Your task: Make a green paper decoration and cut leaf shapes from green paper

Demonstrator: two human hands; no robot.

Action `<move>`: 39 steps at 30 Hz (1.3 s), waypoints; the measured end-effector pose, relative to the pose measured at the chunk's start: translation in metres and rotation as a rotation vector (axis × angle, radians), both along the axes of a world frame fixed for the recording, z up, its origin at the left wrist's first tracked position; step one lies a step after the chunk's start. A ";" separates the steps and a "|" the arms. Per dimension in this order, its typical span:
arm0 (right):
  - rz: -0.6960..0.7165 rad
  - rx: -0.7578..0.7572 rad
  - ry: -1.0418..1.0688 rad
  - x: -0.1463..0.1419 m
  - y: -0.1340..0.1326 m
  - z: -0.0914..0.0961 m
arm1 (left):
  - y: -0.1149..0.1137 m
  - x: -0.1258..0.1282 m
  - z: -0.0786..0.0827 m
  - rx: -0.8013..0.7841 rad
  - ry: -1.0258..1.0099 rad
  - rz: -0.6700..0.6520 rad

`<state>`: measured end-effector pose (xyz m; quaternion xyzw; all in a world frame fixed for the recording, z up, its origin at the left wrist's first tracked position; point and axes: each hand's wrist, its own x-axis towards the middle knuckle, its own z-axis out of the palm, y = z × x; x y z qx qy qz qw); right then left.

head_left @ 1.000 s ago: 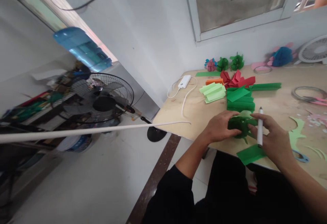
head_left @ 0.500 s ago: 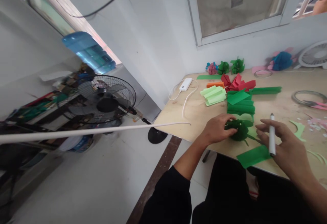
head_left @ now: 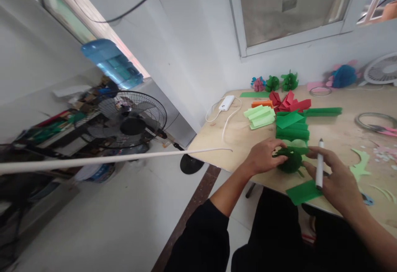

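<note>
Green paper ball (head_left: 290, 164) sits near the front edge of the wooden table (head_left: 207, 140), pinched, apparently for steadiness, by a part-curled left hand (head_left: 263, 156). A half-open right hand (head_left: 339, 179) holds a white marker (head_left: 319, 165), seemingly tucked to free its fingertips. Folded strips (head_left: 291, 132) lie behind; a black fan (head_left: 132, 126) stands beyond the left edge.

Through the head camera I count two hands (head_left: 267, 155), one white pen (head_left: 319, 164), five paper figures (head_left: 290, 81), two fans (head_left: 132, 126), one blue water bottle (head_left: 112, 63).
</note>
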<state>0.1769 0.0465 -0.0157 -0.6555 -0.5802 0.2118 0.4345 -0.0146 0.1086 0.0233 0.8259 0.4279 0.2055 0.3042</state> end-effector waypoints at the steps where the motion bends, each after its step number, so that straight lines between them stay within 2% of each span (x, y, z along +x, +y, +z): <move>1: 0.005 0.003 -0.004 -0.002 0.002 0.000 | 0.000 0.000 0.000 0.001 0.002 -0.006; 11: 0.054 0.042 -0.010 -0.011 0.014 0.002 | -0.001 0.006 -0.002 -0.001 -0.034 -0.029; 29: 0.091 0.106 -0.031 -0.017 0.015 0.000 | 0.003 0.006 0.000 0.044 -0.020 -0.057; 39: 0.052 0.142 -0.065 -0.021 0.015 0.000 | 0.003 0.009 -0.004 0.042 -0.031 -0.031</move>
